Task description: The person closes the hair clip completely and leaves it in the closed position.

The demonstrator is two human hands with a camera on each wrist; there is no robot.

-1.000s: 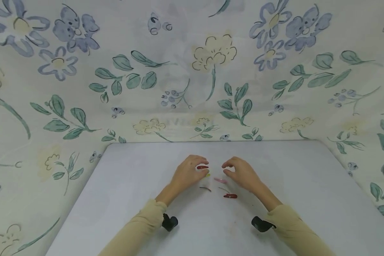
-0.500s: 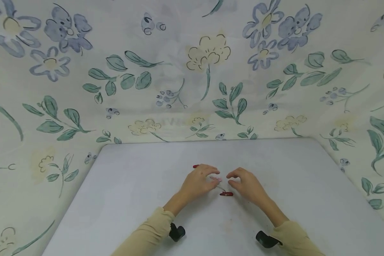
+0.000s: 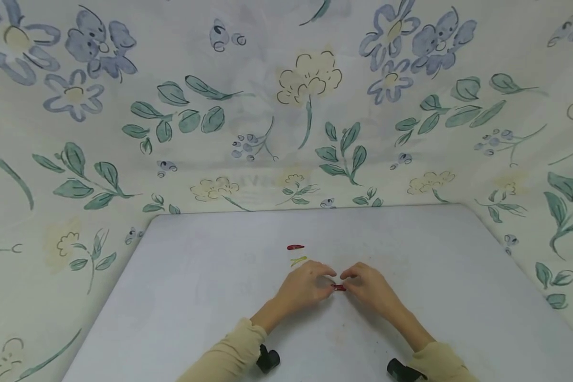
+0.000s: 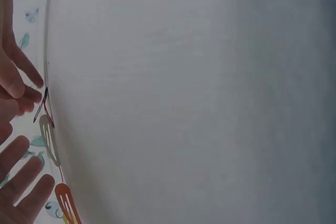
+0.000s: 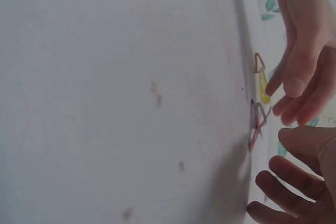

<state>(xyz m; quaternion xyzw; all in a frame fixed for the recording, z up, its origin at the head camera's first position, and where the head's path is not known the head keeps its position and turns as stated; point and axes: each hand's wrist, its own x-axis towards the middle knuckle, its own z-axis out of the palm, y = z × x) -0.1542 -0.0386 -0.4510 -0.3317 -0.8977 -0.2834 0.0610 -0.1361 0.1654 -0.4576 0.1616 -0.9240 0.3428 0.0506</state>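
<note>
The left hand is at the lower centre of the head view, with the right hand facing it on the right. Both are released, fingers loosely bent and thumbs apart from them. A dark red hair clip lies between the two hands, at the thumb tips; whether either thumb touches it cannot be told. Above the left hand, nearer the middle of the frame, a yellow hair clip lies with its legs splayed, and just above that lies a second red clip. All three rest directly on the white table. At the left edge of the left wrist view, a pale slotted clip and, lower, an orange-red slotted clip are seen at a shallow angle. Beige sleeves enter at the bottom of the head view, each with a black device at the cuff. Floral fabric fills the upper part.
</note>
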